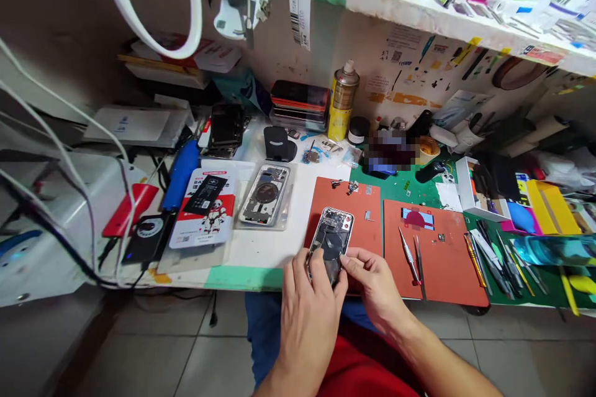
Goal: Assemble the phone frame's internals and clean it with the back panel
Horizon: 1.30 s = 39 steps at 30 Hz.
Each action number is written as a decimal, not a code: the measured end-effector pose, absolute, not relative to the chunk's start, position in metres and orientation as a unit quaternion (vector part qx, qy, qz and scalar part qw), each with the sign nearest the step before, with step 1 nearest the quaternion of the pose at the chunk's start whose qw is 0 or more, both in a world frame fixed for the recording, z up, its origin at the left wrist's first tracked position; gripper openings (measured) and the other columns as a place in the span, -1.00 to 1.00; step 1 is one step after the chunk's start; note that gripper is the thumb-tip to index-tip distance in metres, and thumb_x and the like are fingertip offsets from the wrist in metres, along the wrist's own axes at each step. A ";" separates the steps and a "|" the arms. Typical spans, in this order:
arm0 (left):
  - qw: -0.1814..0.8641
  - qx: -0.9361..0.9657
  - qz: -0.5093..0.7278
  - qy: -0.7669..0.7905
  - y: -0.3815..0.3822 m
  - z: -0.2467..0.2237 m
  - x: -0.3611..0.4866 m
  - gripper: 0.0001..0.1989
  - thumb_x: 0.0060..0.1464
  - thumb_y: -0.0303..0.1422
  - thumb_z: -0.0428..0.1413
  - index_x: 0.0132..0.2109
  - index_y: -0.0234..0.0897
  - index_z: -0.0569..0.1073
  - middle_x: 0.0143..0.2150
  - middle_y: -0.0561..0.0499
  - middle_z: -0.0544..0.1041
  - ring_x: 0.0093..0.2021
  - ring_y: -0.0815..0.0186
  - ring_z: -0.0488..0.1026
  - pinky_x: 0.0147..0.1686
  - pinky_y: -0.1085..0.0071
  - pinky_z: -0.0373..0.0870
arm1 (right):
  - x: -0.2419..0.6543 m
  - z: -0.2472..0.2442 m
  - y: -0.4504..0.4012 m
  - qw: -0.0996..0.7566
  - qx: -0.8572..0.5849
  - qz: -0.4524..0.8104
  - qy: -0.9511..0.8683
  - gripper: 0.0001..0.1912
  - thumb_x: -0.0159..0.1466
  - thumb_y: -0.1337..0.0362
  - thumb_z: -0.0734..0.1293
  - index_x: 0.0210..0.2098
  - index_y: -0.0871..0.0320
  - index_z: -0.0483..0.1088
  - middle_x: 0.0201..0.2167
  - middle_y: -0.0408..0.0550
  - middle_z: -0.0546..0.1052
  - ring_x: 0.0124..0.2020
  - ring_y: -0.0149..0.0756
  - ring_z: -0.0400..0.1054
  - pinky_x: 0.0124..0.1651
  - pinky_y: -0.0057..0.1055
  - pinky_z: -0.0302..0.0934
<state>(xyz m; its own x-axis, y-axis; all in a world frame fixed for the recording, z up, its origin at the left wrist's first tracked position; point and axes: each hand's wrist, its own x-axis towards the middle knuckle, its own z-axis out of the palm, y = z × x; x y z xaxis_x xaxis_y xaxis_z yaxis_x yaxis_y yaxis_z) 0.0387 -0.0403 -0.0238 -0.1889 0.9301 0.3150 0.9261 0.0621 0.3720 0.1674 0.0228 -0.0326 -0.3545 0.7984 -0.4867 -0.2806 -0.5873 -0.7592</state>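
An opened smartphone housing point(334, 237) lies tilted at the front edge of the left red-brown mat, its inside facing up and its camera holes at the top right. My left hand point(308, 291) is closed around its lower left part, the index finger bent over the inside. With thumb and fingers, my right hand point(376, 286) pinches its lower right edge. The bottom end of the housing is mostly hidden by my fingers. Small metal parts point(352, 187) lie above it on the mat.
Tweezers point(408, 254) rest on the right mat point(447, 266). Left of my hands lie a second opened phone point(265, 194) and a phone battery point(205, 195) on a printed card. A spray can point(343, 99) stands behind. Several hand tools point(503, 260) lie right; a shelf point(419, 18) overhangs.
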 end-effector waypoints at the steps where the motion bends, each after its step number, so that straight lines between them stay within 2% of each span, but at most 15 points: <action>1: 0.044 0.632 0.272 0.724 -0.043 -0.027 0.034 -0.45 0.36 -0.14 0.22 0.30 -0.41 0.36 0.20 -0.44 0.53 0.16 -0.21 0.53 0.10 -0.14 0.57 | 0.171 -0.034 0.023 0.345 -0.453 0.768 -0.293 -0.51 0.22 -0.10 0.62 -0.09 0.17 0.66 -0.36 -0.05 0.67 -0.46 -0.37 0.45 -0.30 -0.40 0.40; 3: 0.173 0.593 0.335 0.711 -0.044 -0.034 0.018 -0.29 0.33 -0.01 0.23 0.43 -0.30 0.30 0.27 -0.37 0.54 0.21 -0.16 0.55 0.16 -0.11 0.56 | 0.179 -0.035 0.027 0.333 -0.458 0.766 -0.305 -0.49 0.21 -0.12 0.62 -0.10 0.17 0.67 -0.39 -0.06 0.65 -0.49 -0.39 0.41 -0.35 -0.42 0.37; 5: 0.351 0.490 0.402 0.689 -0.038 -0.042 -0.001 -0.34 0.39 0.03 0.14 0.46 -0.20 0.31 0.27 -0.28 0.58 0.19 -0.03 0.60 0.17 0.00 0.58 | 0.186 -0.034 0.032 0.324 -0.454 0.768 -0.313 -0.47 0.19 -0.12 0.63 -0.09 0.18 0.68 -0.36 -0.03 0.67 -0.45 -0.35 0.46 -0.31 -0.39 0.39; 7: 0.508 0.372 0.454 0.630 -0.028 -0.049 -0.014 -0.36 0.40 0.07 0.10 0.42 -0.20 0.40 0.24 -0.25 0.63 0.21 0.01 0.60 0.23 0.04 0.54 | 0.189 -0.034 0.037 0.320 -0.443 0.767 -0.336 -0.49 0.21 -0.12 0.62 -0.08 0.18 0.69 -0.30 0.01 0.69 -0.35 -0.29 0.53 -0.21 -0.35 0.43; 10: 0.612 0.275 0.499 0.548 -0.013 -0.057 -0.018 -0.39 0.31 0.04 0.24 0.32 -0.25 0.54 0.23 -0.23 0.65 0.21 0.00 0.60 0.27 0.07 0.52 | 0.191 -0.033 0.041 0.315 -0.422 0.764 -0.374 -0.55 0.30 -0.11 0.57 -0.05 0.13 0.70 -0.23 0.02 0.72 -0.22 -0.22 0.59 -0.04 -0.27 0.47; 13: 0.627 0.268 0.500 0.533 -0.006 -0.058 -0.012 -0.48 0.30 -0.02 0.28 0.24 -0.25 0.61 0.20 -0.20 0.68 0.18 0.01 0.62 0.24 0.11 0.54 | 0.191 -0.031 0.040 0.308 -0.419 0.767 -0.377 -0.58 0.35 -0.08 0.54 0.01 0.11 0.69 -0.15 0.03 0.73 -0.14 -0.16 0.63 0.07 -0.19 0.49; 19: 0.641 0.241 0.499 0.532 -0.004 -0.045 -0.006 -0.52 0.25 -0.07 0.34 0.18 -0.24 0.62 0.08 -0.17 0.73 0.08 0.04 0.68 0.17 0.13 0.59 | 0.191 -0.022 0.036 0.299 -0.439 0.764 -0.366 -0.53 0.33 -0.10 0.54 0.04 0.11 0.69 -0.12 0.05 0.74 -0.16 -0.12 0.62 0.00 -0.13 0.55; 22: 0.649 0.205 0.508 0.528 -0.001 -0.039 -0.001 -0.52 0.17 -0.09 0.40 0.13 -0.24 0.58 0.01 -0.16 0.75 -0.03 0.06 0.72 0.06 0.13 0.65 | 0.189 -0.022 0.032 0.295 -0.449 0.764 -0.356 -0.50 0.31 -0.12 0.55 0.05 0.10 0.70 -0.13 0.04 0.73 -0.17 -0.10 0.63 0.01 -0.09 0.56; 25: 0.648 0.180 0.512 0.533 0.001 -0.036 0.004 -0.51 0.12 -0.10 0.43 0.08 -0.24 0.55 -0.08 -0.13 0.77 -0.16 0.08 0.73 -0.04 0.15 0.68 | 0.186 -0.026 0.027 0.300 -0.464 0.755 -0.353 -0.51 0.29 -0.11 0.57 0.03 0.11 0.70 -0.16 0.03 0.73 -0.20 -0.13 0.62 -0.03 -0.14 0.55; 31: 0.636 0.167 0.516 0.549 -0.001 -0.036 0.007 -0.56 0.12 -0.11 0.43 0.00 -0.27 0.54 -0.13 -0.12 0.76 -0.15 0.11 0.72 -0.10 0.25 0.65 | 0.184 -0.036 0.015 0.287 -0.481 0.741 -0.370 -0.55 0.39 -0.09 0.49 0.03 0.14 0.63 -0.20 0.02 0.70 -0.23 -0.19 0.59 -0.09 -0.21 0.54; 33: 0.634 0.162 0.517 0.552 -0.001 -0.037 0.006 -0.55 0.10 -0.10 0.43 -0.03 -0.27 0.52 -0.15 -0.11 0.76 -0.17 0.11 0.72 -0.13 0.24 0.66 | 0.184 -0.038 0.011 0.309 -0.517 0.676 -0.424 -0.59 0.41 -0.05 0.48 0.04 0.13 0.59 -0.20 0.01 0.67 -0.25 -0.22 0.57 -0.14 -0.26 0.52; 35: 0.631 0.159 0.517 0.556 -0.001 -0.036 0.006 -0.54 0.08 -0.09 0.44 -0.03 -0.26 0.51 -0.16 -0.09 0.76 -0.18 0.11 0.72 -0.13 0.23 0.66 | 0.182 -0.037 0.011 0.354 -0.548 0.549 -0.522 -0.70 0.42 0.06 0.48 0.03 0.10 0.57 -0.19 -0.01 0.64 -0.25 -0.24 0.55 -0.16 -0.30 0.49; 37: 0.628 0.159 0.515 0.562 -0.001 -0.036 0.006 -0.52 0.07 -0.08 0.45 -0.03 -0.26 0.51 -0.17 -0.08 0.76 -0.18 0.12 0.72 -0.12 0.22 0.66 | 0.178 -0.035 0.015 0.385 -0.533 0.416 -0.628 -0.81 0.45 0.20 0.46 0.02 0.08 0.57 -0.20 -0.01 0.61 -0.24 -0.26 0.52 -0.15 -0.31 0.47; 39: 0.624 0.164 0.511 0.568 -0.002 -0.036 0.007 -0.52 0.07 -0.07 0.45 -0.03 -0.27 0.51 -0.18 -0.08 0.76 -0.19 0.13 0.71 -0.12 0.24 0.65 | 0.174 -0.033 0.022 0.392 -0.494 0.336 -0.700 -0.84 0.49 0.30 0.40 0.03 0.07 0.59 -0.22 -0.01 0.57 -0.25 -0.26 0.49 -0.16 -0.31 0.46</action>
